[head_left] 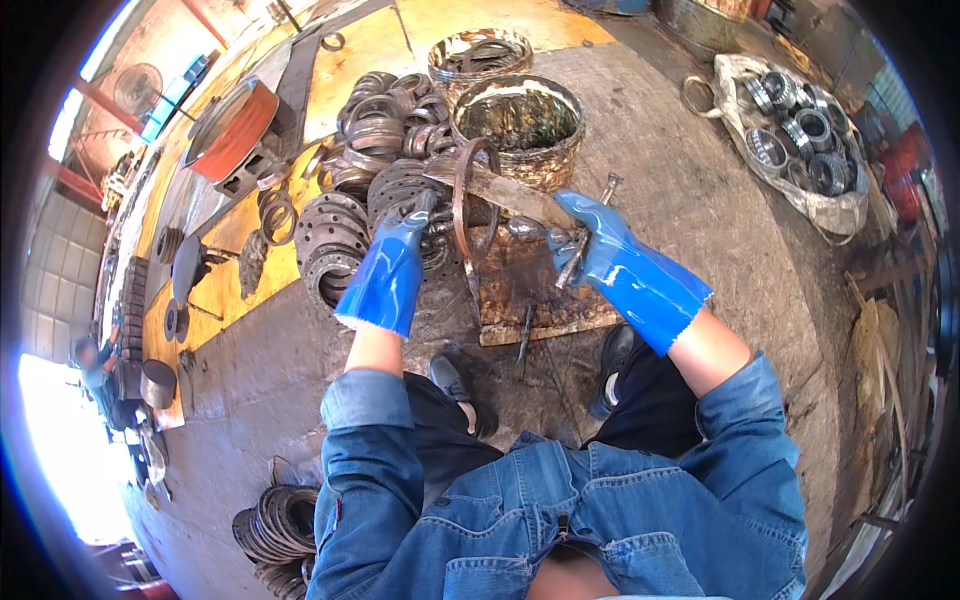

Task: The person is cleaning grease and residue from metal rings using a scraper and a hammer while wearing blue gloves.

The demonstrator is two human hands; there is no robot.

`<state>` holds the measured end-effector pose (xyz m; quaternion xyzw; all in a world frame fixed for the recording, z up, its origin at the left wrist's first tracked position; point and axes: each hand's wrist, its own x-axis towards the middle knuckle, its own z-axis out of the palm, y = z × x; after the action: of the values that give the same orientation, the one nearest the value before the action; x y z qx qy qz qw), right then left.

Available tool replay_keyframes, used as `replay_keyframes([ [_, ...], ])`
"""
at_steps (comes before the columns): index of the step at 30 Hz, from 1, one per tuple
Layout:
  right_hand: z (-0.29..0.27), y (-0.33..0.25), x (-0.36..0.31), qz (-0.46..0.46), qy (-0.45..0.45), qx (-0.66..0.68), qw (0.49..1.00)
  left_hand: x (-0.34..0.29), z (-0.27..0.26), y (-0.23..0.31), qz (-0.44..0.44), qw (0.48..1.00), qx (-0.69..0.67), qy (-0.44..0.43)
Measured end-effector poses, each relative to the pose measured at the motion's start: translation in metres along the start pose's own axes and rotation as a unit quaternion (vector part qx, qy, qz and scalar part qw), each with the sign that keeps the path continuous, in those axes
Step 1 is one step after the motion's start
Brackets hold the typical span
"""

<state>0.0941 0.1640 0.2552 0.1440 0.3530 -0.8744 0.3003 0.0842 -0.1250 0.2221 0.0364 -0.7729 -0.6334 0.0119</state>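
Observation:
My left hand (400,245), in a blue rubber glove with dark, greasy fingers, is closed at the left side of a brown metal ring (463,212). The ring stands on edge between my hands; my fingertips are hard to tell from the grimy parts behind. My right hand (600,240), also gloved, is closed around a dirty metal rod (574,262) that crosses the palm. From this hand a flat, worn bar (505,193) reaches left across the ring. Whether bar and rod are joined I cannot tell. Below lies a stained board or plate (550,312).
Two grimy buckets (520,165) stand ahead, beside piled metal rings (375,130) and flanges (330,235). A white sack (745,110) of shiny bearings lies far right. An orange drum-like part (235,130) is far left. More flanges (285,520) lie behind left; a person (95,380) is at the left edge.

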Motion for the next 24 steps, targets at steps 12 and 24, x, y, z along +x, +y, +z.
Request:
replay_keyframes([
  [12, 0.012, 0.002, 0.007, -0.061, 0.036, -0.050, 0.996, 0.006, 0.018, 0.007, 0.080, 0.992, 0.100, -0.005],
  [24, -0.018, -0.003, 0.005, 0.051, -0.010, -0.098, 0.994, 0.020, -0.018, -0.023, 0.003, 0.974, -0.205, 0.092],
])
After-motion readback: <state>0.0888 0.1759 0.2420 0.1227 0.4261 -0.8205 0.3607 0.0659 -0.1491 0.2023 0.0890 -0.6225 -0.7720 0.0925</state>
